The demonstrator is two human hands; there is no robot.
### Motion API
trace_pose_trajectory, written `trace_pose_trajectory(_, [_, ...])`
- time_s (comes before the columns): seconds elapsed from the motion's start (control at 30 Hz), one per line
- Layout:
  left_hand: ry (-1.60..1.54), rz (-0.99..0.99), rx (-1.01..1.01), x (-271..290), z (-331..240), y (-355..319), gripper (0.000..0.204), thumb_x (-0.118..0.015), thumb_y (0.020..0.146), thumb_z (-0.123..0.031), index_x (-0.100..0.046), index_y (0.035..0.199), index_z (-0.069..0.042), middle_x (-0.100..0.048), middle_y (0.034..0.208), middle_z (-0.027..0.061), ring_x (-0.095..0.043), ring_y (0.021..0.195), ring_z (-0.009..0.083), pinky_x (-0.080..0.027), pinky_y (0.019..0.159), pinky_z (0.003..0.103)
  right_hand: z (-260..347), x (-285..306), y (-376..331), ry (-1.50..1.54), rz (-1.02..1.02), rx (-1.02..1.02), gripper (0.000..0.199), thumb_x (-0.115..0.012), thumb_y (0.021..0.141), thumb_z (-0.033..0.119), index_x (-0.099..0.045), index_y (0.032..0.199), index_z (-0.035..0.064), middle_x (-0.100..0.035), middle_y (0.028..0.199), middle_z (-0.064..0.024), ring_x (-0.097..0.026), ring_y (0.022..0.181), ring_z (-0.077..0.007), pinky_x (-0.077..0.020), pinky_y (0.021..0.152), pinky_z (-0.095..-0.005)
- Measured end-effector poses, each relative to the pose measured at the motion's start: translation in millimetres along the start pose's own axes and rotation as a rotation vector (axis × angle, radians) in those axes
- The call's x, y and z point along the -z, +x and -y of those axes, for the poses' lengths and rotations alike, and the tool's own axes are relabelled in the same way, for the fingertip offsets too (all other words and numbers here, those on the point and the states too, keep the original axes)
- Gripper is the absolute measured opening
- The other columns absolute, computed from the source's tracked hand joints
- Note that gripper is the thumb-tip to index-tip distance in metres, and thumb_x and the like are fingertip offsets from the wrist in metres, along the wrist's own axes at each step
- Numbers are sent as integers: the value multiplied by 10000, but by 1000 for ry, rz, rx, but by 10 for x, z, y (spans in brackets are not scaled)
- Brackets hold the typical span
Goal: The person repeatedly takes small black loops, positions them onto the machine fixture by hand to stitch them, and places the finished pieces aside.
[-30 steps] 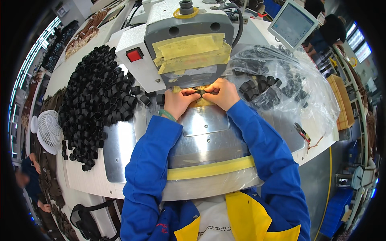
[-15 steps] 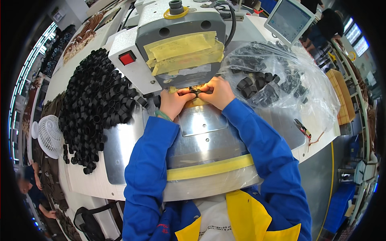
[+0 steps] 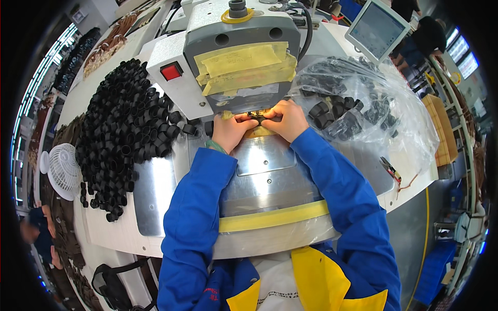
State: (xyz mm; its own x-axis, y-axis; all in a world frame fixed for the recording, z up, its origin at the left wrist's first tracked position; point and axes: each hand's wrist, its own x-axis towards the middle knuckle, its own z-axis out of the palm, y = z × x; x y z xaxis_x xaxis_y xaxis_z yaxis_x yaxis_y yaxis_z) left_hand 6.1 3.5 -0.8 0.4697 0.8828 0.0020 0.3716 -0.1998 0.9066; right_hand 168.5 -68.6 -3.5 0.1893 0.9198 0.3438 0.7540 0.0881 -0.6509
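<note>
My left hand (image 3: 230, 131) and my right hand (image 3: 287, 120) meet under the head of a grey and white machine (image 3: 237, 31), which looks like a sewing machine. Both thumbs and fingers are closed in a pinch on a small black piece (image 3: 258, 119) in the lamp light; its exact shape is mostly hidden by my fingers. Below my hands lies the shiny metal bed plate (image 3: 265, 179). A big heap of short black tube-like rings (image 3: 122, 129) spreads to the left, with a few loose ones close to my left hand.
A clear plastic bag (image 3: 412, 116) with more black rings lies to the right. Thread snips (image 3: 390, 168) rest near the table's right edge. A screen (image 3: 377, 30) stands at the back right, a white fan (image 3: 63, 171) at the left. Another person (image 3: 41, 228) is at far left.
The machine and table appear shifted slightly right in the picture. My fingers keep their pinch under the machine head, the left hand a little nearer the right.
</note>
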Motion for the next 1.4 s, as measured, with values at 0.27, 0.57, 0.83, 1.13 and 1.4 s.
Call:
trace_pose_trajectory(0.27, [5,-9,-138,17,-20,-45,254,-721,619,-165,-645,765,28,-637,657,83,-581,572,112,-458,575,222,51,40,-24,44,21,11,150,-678,600,215,-614,714,140,-563,700,17,-504,746,-173,-328,709,-332])
trace_pose_trajectory(0.57, [95,304,-435,200,-61,-393,90,-610,750,-95,-613,771,-8,-521,704,47,-509,652,153,-403,601,246,264,149,-330,-3,-31,419,212,-695,622,208,-616,779,90,-499,598,-37,-518,665,-221,-422,589,-326])
trace_pose_trajectory(0.83, [83,194,-618,139,-89,-325,136,-552,798,-151,-623,892,-83,-560,823,40,-510,837,212,-357,812,313,547,12,-439,-171,-36,153,235,-652,659,231,-502,643,51,-529,633,-93,-543,580,-268,-431,505,-359])
trace_pose_trajectory(1.13, [-71,272,-66,229,-1,-245,242,-673,690,-232,-637,860,-63,-606,653,48,-561,609,145,-396,673,274,288,172,-315,28,235,236,141,-633,677,190,-585,749,79,-531,721,-80,-552,678,-264,-452,583,-365])
trace_pose_trajectory(1.4, [86,32,-76,10,-6,-85,249,-699,677,-134,-621,847,30,-570,575,3,-497,513,35,-403,507,178,127,23,-72,53,-5,102,131,-683,640,142,-624,728,65,-525,799,-72,-525,811,-239,-442,678,-318])
